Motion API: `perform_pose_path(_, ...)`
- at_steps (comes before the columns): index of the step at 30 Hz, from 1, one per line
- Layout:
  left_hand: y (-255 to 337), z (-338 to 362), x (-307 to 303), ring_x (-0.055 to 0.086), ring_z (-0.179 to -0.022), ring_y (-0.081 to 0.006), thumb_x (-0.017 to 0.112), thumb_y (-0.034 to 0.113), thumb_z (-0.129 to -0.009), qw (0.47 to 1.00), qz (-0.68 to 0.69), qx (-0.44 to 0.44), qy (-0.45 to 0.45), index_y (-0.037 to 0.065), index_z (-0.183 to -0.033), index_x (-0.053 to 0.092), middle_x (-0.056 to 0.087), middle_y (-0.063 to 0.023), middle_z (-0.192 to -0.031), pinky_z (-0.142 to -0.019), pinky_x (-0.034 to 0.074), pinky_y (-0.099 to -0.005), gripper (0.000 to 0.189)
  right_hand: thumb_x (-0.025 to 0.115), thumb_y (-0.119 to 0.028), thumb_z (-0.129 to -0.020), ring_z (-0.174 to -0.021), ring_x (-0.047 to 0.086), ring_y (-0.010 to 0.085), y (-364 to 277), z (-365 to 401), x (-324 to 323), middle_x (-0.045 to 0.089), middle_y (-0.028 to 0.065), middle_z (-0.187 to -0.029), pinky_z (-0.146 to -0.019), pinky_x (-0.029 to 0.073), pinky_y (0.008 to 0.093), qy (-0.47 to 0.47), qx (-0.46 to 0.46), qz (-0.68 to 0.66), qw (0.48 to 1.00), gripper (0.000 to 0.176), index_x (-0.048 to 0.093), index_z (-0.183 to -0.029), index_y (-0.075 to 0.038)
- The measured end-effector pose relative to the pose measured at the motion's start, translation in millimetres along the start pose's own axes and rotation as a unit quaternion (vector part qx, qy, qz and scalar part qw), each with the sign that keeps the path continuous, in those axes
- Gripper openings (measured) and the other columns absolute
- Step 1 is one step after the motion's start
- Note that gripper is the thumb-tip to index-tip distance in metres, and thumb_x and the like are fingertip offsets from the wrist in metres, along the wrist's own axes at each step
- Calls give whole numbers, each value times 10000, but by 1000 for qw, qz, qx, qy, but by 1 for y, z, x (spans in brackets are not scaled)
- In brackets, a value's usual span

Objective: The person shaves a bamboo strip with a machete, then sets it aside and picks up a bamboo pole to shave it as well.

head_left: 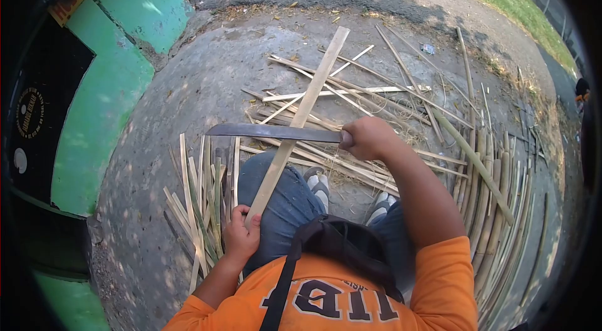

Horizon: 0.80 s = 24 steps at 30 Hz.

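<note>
Right grip [369, 138] around machete [263, 132], forearm [423, 183] angled inward.

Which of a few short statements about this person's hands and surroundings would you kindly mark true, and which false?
1. The right hand holds a long-bladed knife. True.
2. The left hand is unoccupied. False: it grips a flat strip.
3. In this view, the knife's blade crosses the strip. True.
4. The shirt is green. False: it is orange.
5. Long poles lie to the person's right. True.
</note>
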State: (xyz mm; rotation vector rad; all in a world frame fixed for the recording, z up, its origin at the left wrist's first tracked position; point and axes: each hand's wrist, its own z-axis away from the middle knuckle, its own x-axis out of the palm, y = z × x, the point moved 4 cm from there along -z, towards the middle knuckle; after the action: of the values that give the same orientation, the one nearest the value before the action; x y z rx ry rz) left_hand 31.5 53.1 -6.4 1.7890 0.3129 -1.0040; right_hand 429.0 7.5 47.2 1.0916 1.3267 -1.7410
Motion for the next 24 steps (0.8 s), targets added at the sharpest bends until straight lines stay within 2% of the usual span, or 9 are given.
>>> perform_pose_path(3, 1, 0, 1, 700, -696, -380, 655, 390, -1018, 1000, 9, 3, -1, 39, -1140, 559, 720, -173, -802, -633, 520, -433, 385, 678, -274, -802, -904, 712, 379, -9, 0, -3, 745, 157, -921, -813, 569, 485, 1, -10, 16, 1000, 200, 757, -938, -151)
perform_pose_path(7, 1, 1, 0, 689, -679, -360, 655, 381, -1023, 1000, 19, 6, -2, 34, -1138, 557, 704, -167, -787, -621, 508, -416, 379, 676, -250, -787, -883, 710, 380, -25, 0, 10, 738, 148, -891, -790, 568, 493, -18, -87, 10, 996, 173, 744, -915, -154)
perform_pose_path(10, 5, 0, 0, 687, -674, -355, 658, 376, -1024, 1000, 19, 20, 6, 30, -1140, 557, 705, -172, -791, -617, 505, -411, 378, 677, -253, -785, -885, 711, 378, -28, -2, 14, 735, 146, -880, -793, 568, 496, -22, -98, 28, 995, 172, 738, -909, -150)
perform_pose_path(13, 6, 0, -1, 695, -686, -356, 660, 376, -1022, 1000, 14, 20, 4, 29, -1143, 558, 714, -176, -805, -624, 510, -411, 382, 686, -267, -791, -895, 711, 378, -25, -2, 9, 739, 150, -896, -802, 568, 496, -37, -89, 34, 995, 190, 748, -927, -150)
perform_pose_path(19, 3, 0, 0, 716, -726, -361, 660, 382, -1020, 1000, 3, 2, -3, 30, -1147, 557, 731, -185, -837, -643, 524, -408, 388, 693, -304, -823, -919, 713, 373, 1, -4, 1, 749, 154, -935, -824, 569, 487, -19, -8, -21, 1000, 231, 767, -978, -148)
perform_pose_path(24, 1, 0, 0, 716, -726, -356, 656, 384, -1024, 1000, 7, 4, -2, 29, -1144, 553, 731, -179, -835, -646, 526, -403, 388, 684, -302, -828, -909, 713, 378, 2, -4, 0, 747, 162, -934, -823, 569, 481, 0, 3, -15, 1000, 223, 759, -968, -146)
